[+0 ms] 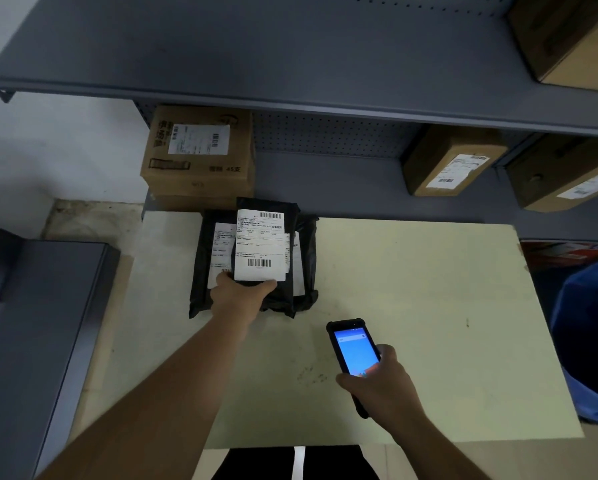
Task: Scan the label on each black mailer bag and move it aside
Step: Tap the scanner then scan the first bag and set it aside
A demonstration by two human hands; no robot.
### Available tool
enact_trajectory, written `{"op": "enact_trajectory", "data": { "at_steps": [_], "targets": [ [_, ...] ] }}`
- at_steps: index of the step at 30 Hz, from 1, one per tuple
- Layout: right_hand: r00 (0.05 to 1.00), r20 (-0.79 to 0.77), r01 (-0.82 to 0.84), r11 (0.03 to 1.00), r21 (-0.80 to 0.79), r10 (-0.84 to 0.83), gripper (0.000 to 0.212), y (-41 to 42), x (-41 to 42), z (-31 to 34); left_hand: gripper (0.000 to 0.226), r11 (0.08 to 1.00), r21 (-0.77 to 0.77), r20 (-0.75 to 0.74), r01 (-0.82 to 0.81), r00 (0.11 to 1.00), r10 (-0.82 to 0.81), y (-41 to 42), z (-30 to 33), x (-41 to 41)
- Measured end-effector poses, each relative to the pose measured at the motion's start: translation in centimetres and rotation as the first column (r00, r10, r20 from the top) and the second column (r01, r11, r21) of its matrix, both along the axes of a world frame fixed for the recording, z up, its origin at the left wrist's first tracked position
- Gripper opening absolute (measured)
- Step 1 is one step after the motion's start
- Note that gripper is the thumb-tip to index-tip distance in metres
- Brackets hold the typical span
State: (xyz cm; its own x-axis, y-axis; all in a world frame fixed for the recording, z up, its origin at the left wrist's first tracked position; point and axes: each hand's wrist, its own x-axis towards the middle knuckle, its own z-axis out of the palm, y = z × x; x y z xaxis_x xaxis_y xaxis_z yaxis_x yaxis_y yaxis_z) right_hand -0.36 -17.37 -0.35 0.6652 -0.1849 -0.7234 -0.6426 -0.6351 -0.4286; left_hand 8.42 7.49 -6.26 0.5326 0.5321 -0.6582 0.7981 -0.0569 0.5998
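A stack of black mailer bags lies at the far left of the pale table [411, 306]. The top bag [283, 296] is tilted up, its white label [261, 244] with two barcodes facing me. My left hand [240, 297] grips this bag at its near edge, thumb on the label's lower edge. Under it lie a bag at the left [202, 265] and another at the right [308, 258], each with a partly hidden label. My right hand [377, 386] holds a black handheld scanner [353, 351] with a lit blue screen, near the table's middle front, apart from the bags.
Grey metal shelving [290, 57] runs across the back. A brown carton [200, 154] stands right behind the bags; more labelled cartons [453, 161] sit on the shelf at right. A blue bin [584, 341] stands off the table's right edge, a grey surface [41, 323] at left.
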Motion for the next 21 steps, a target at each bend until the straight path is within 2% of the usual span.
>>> {"op": "enact_trajectory", "data": {
  "at_steps": [8, 14, 21],
  "targets": [
    [0.999, 0.008, 0.033, 0.999, -0.015, -0.032, 0.055, -1.0, -0.2, -0.4, 0.119, 0.992, 0.091, -0.128, 0.082, 0.989, -0.070, -0.9, -0.9, 0.3],
    [0.998, -0.004, 0.061, 0.998, -0.016, -0.061, 0.055, -1.7, -0.5, -1.0, 0.102, 0.957, 0.221, -0.151, 0.186, 0.976, -0.155, -2.1, -0.9, 0.4],
    [0.999, -0.014, 0.051, 0.998, -0.035, -0.051, 0.059, -2.0, -0.7, -1.1, 0.092, 0.952, 0.231, -0.145, 0.201, 0.975, -0.171, -3.1, -0.2, 0.7]
  ]
}}
